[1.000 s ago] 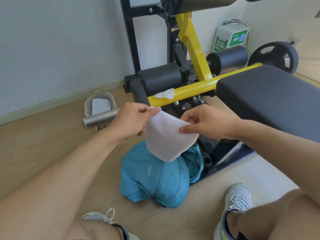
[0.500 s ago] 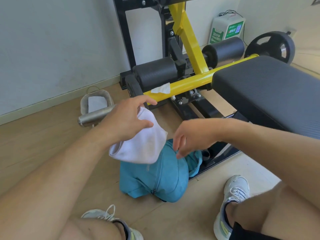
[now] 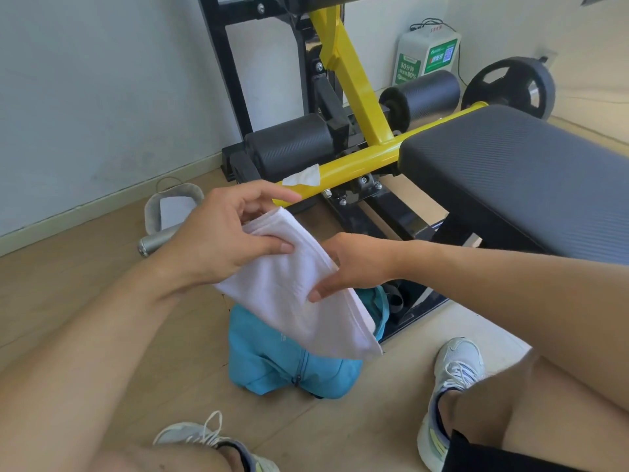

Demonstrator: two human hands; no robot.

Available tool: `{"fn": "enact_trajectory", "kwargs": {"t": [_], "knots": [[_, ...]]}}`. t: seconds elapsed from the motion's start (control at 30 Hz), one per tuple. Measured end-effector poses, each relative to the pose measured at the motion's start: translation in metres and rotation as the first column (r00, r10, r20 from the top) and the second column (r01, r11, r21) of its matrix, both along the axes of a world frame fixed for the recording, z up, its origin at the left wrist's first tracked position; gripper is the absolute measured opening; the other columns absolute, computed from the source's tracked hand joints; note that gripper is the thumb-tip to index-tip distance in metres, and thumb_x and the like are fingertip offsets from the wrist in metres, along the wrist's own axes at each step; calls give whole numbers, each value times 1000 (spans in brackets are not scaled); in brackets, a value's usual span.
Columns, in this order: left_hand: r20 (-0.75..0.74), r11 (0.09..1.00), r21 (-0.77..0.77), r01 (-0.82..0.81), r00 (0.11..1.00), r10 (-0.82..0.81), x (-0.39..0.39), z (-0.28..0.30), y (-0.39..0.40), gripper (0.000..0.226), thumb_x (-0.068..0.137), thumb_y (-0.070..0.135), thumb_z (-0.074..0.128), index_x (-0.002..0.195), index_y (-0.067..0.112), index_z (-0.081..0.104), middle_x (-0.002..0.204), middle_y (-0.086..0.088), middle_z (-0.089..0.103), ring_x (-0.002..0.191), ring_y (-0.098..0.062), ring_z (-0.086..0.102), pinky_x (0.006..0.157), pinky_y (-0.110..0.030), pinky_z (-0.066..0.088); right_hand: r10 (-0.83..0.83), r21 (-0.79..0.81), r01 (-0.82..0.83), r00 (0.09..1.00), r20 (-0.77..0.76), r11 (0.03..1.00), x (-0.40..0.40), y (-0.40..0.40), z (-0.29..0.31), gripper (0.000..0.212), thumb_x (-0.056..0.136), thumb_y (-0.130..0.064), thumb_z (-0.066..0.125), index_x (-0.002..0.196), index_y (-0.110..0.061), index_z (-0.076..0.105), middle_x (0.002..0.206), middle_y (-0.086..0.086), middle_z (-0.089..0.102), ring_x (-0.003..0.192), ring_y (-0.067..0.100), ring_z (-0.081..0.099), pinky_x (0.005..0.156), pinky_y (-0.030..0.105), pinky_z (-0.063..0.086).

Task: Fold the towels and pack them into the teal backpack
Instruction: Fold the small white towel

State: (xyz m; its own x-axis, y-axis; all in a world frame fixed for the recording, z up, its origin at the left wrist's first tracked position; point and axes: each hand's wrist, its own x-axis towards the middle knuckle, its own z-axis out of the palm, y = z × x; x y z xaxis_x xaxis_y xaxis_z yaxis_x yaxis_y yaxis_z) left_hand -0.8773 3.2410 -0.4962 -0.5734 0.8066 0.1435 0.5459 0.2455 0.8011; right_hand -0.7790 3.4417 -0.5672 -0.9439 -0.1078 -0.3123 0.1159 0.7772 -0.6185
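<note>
A folded white towel (image 3: 292, 294) hangs slanted in the air above the teal backpack (image 3: 275, 362), which sits on the wooden floor between my feet. My left hand (image 3: 224, 240) grips the towel's upper end, thumb on top and fingers behind it. My right hand (image 3: 354, 267) holds the towel's right edge, thumb on the cloth and fingers underneath. The towel's lower end covers the backpack's top, so its opening is hidden.
A black and yellow weight bench (image 3: 510, 172) stands right behind the backpack, with a white wipe (image 3: 304, 175) on its yellow bar. A grey basket (image 3: 170, 209) and a metal bar (image 3: 156, 241) lie at the left near the wall. My shoes (image 3: 452, 379) flank the bag.
My right hand, which had let go and dropped toward the backpack, has come back up onto the towel's right edge. The towel now hangs longer and flatter from my left hand.
</note>
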Motion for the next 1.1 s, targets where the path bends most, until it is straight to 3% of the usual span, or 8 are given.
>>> {"fn": "enact_trajectory", "kwargs": {"t": [0.1, 0.23, 0.47, 0.53, 0.7, 0.8, 1.0, 1.1], "knots": [[104, 998, 30, -51, 993, 47, -7, -2, -4, 53, 70, 0, 88, 114, 27, 72, 95, -8, 76, 80, -6, 68, 80, -13, 53, -16, -112, 25, 997, 81, 993, 3, 8, -8, 37, 83, -40, 82, 113, -20, 70, 110, -7, 74, 100, 11, 70, 92, 34, 58], [200, 978, -6, -210, 958, 207, -24, -13, -10, 47, 70, 1, 88, 110, 24, 76, 94, -2, 80, 84, -9, 70, 89, -23, 55, -43, -165, 80, 974, 221, 983, 5, 26, -20, 31, 84, -29, 83, 113, -28, 69, 116, -10, 73, 109, 10, 68, 99, 33, 55], [528, 832, -80, -550, 684, 503, -52, -38, -17, 26, 73, 5, 86, 96, 10, 75, 100, -10, 76, 77, -16, 73, 76, -30, 61, -138, -21, 151, 944, 298, 988, 11, 56, -28, 27, 92, -33, 73, 119, -26, 72, 116, -8, 71, 110, 15, 64, 106, 43, 51], [603, 818, -114, -564, 616, 508, -56, -46, -21, 20, 78, 4, 82, 96, 8, 73, 103, -11, 75, 68, -12, 74, 63, -24, 61, -199, -19, 211, 943, 266, 977, 11, 62, -26, 19, 94, -35, 70, 111, -26, 72, 112, -6, 71, 106, 15, 66, 102, 41, 54], [671, 801, -225, -554, 508, 540, -65, -58, -30, 21, 85, 12, 79, 105, 13, 72, 106, -7, 76, 86, -18, 72, 71, -31, 55, -404, 33, 405, 897, 181, 914, 14, 68, -22, 36, 95, -54, 62, 99, -18, 67, 101, 3, 69, 89, 17, 68, 73, 30, 59], [653, 805, -241, -542, 523, 548, -61, -60, -28, 21, 87, 18, 78, 105, 13, 71, 104, -6, 76, 92, -21, 73, 72, -33, 54, -513, 46, 511, 851, 109, 858, 11, 65, -15, 55, 94, -61, 58, 104, -8, 67, 101, 12, 72, 90, 26, 72, 84, 43, 62], [519, 845, -199, -497, 678, 521, -38, -58, -5, 7, 93, 21, 73, 98, 15, 74, 96, -7, 78, 85, -25, 71, 81, -41, 59, -645, -212, 681, 732, 221, 701, 5, 39, 7, 30, 92, -32, 74, 110, -12, 63, 103, 10, 72, 86, 26, 75, 64, 39, 65], [469, 871, -200, -449, 737, 487, -22, -57, 11, 5, 92, 21, 74, 89, 17, 74, 88, -6, 78, 73, -18, 70, 63, -32, 59, -655, -323, 704, 709, 261, 633, 3, 24, 15, 26, 92, -18, 73, 113, -9, 61, 105, 12, 71, 86, 27, 74, 60, 36, 64]]}}
